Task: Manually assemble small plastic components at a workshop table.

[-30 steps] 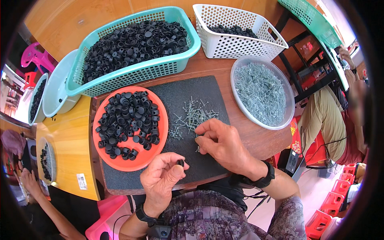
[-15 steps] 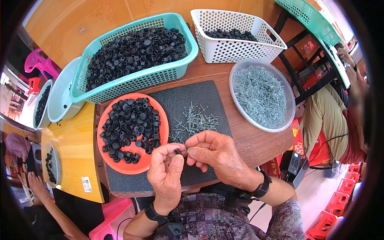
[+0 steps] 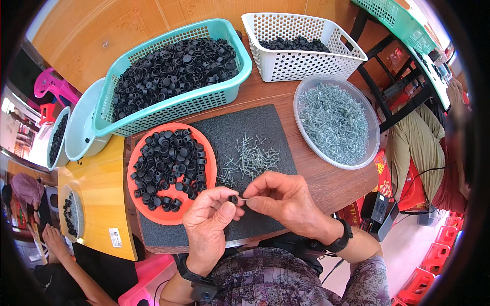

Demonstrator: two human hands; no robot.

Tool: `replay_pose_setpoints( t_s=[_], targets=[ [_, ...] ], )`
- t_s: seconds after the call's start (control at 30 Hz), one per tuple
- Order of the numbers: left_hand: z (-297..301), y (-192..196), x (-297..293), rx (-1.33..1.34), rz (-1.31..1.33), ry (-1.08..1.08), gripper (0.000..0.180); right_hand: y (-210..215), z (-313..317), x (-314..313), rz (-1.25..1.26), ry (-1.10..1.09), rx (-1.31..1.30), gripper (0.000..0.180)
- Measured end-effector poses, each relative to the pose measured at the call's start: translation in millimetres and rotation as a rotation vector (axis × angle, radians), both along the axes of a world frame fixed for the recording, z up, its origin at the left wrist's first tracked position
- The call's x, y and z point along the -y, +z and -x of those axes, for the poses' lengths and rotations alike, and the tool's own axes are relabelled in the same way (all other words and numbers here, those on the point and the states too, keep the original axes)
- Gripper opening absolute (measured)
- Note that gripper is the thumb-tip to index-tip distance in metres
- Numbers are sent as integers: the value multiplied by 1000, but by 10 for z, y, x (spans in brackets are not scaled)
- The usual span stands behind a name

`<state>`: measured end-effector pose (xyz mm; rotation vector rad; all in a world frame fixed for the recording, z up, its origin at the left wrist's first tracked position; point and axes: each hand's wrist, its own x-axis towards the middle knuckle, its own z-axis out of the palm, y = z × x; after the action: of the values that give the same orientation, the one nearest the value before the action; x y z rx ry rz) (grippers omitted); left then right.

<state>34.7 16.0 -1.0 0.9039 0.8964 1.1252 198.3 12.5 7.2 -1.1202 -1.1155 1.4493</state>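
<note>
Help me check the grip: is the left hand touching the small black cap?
Touching. The head view shows the left hand pinching the small black cap between thumb and fingers.

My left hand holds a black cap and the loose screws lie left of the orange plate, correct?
Not quite: the loose screws lie right of the orange plate, as the head view shows. Your left hand does hold a black cap.
</note>
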Motion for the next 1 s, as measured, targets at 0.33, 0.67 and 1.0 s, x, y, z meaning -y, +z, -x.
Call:
replay_pose_setpoints(
  t_s=[0.33, 0.67, 1.0],
  targets=[
    [79, -59, 45, 171, 61, -83, 26, 160, 34, 82, -258, -32, 282, 11],
    [20, -26, 163, -59, -62, 52, 28, 84, 148, 94, -685, -150, 581, 17],
    [151, -71, 246, -94, -86, 58, 25, 133, 223, 135, -561, -80, 421, 14]
  ],
)
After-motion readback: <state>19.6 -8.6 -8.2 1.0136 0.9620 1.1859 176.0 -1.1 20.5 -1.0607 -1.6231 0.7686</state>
